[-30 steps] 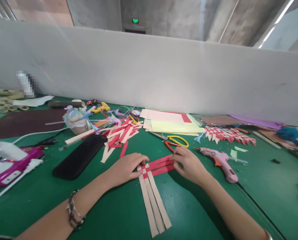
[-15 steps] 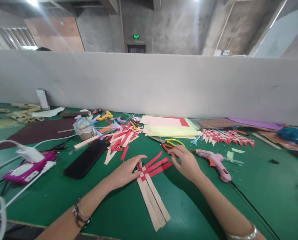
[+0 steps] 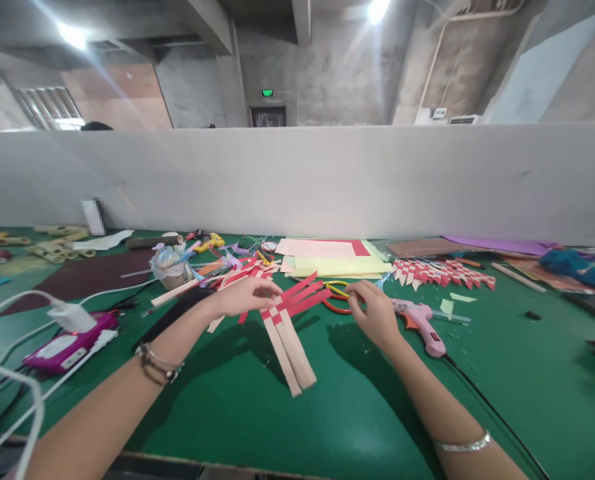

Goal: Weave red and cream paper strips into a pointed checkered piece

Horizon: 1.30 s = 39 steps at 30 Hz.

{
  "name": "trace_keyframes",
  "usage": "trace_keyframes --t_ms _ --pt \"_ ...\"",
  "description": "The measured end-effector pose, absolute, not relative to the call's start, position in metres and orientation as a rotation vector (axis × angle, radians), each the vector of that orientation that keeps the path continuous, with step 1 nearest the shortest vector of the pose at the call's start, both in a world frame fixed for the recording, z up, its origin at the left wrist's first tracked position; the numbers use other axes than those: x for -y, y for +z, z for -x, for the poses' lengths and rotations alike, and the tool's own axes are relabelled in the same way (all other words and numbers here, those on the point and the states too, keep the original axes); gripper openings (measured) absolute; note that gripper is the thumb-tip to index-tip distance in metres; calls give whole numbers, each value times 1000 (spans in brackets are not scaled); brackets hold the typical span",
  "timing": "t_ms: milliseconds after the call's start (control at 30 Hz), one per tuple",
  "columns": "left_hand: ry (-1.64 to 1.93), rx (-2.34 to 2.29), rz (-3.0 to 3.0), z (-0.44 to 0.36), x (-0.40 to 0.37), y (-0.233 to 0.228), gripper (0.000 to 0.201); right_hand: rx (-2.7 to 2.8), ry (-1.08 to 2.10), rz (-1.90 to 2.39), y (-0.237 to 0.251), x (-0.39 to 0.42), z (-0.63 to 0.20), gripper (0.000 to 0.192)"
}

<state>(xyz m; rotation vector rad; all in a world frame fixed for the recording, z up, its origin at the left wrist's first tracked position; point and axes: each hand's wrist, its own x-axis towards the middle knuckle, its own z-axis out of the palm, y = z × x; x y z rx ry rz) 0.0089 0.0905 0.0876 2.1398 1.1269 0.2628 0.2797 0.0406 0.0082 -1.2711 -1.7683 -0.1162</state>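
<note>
My left hand [image 3: 247,298] is closed in a pinch on the upper left corner of a woven paper-strip piece [image 3: 278,311]. Red strips fan out from its checkered corner towards the upper right, and pale pink strips hang down towards me. The piece is held above the green table, its shadow below. My right hand [image 3: 374,312] hovers beside it with loosely curled fingers and a gap at the thumb; nothing shows between them. Close to its fingertips lie scissors [image 3: 333,309] with red and yellow handles. A pink glue gun [image 3: 430,333] rests to the right of that hand.
Loose red and pink strips [image 3: 237,275] and a black phone [image 3: 163,319] lie behind my left arm. Paper sheets [image 3: 322,267] are at the back, finished-looking woven pieces [image 3: 442,272] at the right. A purple power strip [image 3: 72,343] with white cables occupies the left. A grey partition [image 3: 297,180] stands behind.
My left hand has lifted the woven piece up off the table. My right hand has shifted slightly right, away from the red strips. The view has tilted up a little.
</note>
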Motion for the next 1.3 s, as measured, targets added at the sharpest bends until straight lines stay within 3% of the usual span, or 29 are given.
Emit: trace_keyframes --t_ms 167,300,500,733,867,967,1133,1300 --pt "652 -1035 -2384 -20 -80 128 14 1637 -135 1259 12 -41 -287 17" --pt "966 -849 -2532 -24 -58 121 11 1511 -213 1268 17 -41 -295 17" --pt "638 -816 -2775 -8 -43 87 21 1442 -252 1281 20 -40 -299 18" --pt "590 -661 -2666 27 -19 42 21 1951 128 1205 10 -39 -281 19" --pt "458 -811 -2661 40 -1 17 24 2069 247 1226 5 -39 -271 20" --pt "376 -987 -2654 47 1 10 32 2025 236 1249 8 -37 -272 22" --pt "292 -1036 -2652 46 -7 11 28 1897 131 1317 27 -23 -291 23" --pt "295 -1183 -2657 27 -17 3 47 1820 0 1564 44 11 -326 25"
